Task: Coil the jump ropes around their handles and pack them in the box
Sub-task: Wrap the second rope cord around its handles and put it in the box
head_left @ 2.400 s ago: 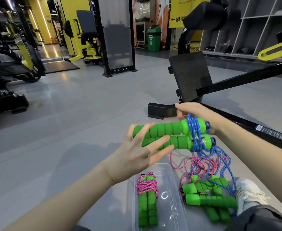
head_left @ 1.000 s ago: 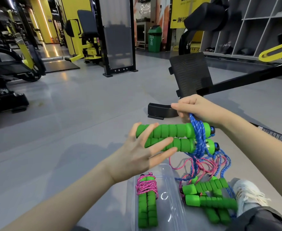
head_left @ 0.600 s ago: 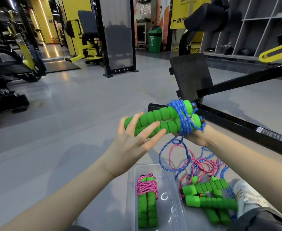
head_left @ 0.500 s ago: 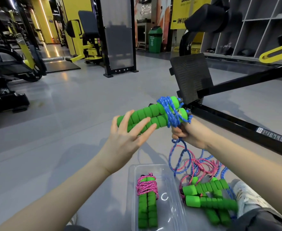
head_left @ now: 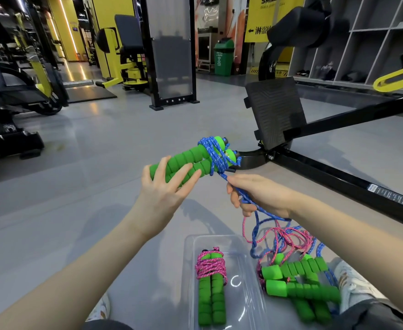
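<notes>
Green foam handles (head_left: 191, 160), paired side by side, sit in the left hand (head_left: 164, 189): thumb underneath, fingers spread over the near ends, far ends tilted up and away. Blue rope (head_left: 216, 154) is bunched in several turns near the capped ends. Vs half a sec ago: right hand (head_left: 257, 195) has dropped from just under the handles to lower and nearer the body, fingers curled shut on the rope, w/ a short taut stretch running up to the wraps. So another turn looks just laid and is being cinched. Plenty of blue slack trails down to the floor pile (head_left: 298, 284), tangled w/ pink cord and more loose handles, so this coil is prob. only partway. Clear plastic box (head_left: 250, 263) below holds one finished pink-wrapped bundle (head_left: 211, 282); rest of it is free. Est. progress: one packed, one mid-wrap, at least one more left in the pile.
</notes>
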Demonstrator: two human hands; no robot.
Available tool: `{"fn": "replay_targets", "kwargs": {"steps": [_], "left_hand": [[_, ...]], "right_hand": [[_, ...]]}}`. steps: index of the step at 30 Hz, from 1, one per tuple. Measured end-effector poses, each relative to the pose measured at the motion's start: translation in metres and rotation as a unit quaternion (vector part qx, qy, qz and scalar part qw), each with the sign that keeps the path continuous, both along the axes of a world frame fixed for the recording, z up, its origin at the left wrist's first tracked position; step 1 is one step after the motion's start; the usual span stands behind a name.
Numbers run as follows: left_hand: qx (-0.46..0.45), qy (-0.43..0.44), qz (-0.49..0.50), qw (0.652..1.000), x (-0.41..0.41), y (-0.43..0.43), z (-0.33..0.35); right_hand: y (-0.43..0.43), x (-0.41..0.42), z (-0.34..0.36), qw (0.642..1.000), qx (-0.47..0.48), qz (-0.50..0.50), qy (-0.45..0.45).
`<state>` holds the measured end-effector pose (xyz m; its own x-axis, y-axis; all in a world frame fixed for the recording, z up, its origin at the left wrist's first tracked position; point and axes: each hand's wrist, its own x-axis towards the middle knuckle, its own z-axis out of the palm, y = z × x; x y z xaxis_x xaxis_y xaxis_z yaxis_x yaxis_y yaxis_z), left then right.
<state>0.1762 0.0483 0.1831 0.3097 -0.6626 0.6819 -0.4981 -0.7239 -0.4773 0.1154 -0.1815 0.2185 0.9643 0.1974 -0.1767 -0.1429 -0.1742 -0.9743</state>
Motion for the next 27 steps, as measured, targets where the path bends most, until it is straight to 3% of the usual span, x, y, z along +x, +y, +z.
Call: {"fn": "replay_targets", "kwargs": {"steps": [6, 12, 22, 27], "left_hand": [[0.022, 0.019, 0.052, 0.998, 0.009, 0.026, 0.000], [0.026, 0.031, 0.091, 0.995, 0.012, 0.033, 0.000], [0.013, 0.046, 0.117, 0.992, 0.016, 0.037, -0.002], [0.024, 0.051, 0.126, 0.990, 0.019, 0.038, -0.003]], "right_hand": [[-0.004, -0.008, 0.006, 0.996, -0.048, 0.057, 0.059], [-0.004, -0.008, 0.014, 0.987, -0.035, 0.108, 0.113], [-0.011, -0.005, 0.021, 0.996, -0.015, 0.074, 0.047], [-0.017, -0.003, 0.016, 0.986, -0.134, 0.094, 0.041]]}}
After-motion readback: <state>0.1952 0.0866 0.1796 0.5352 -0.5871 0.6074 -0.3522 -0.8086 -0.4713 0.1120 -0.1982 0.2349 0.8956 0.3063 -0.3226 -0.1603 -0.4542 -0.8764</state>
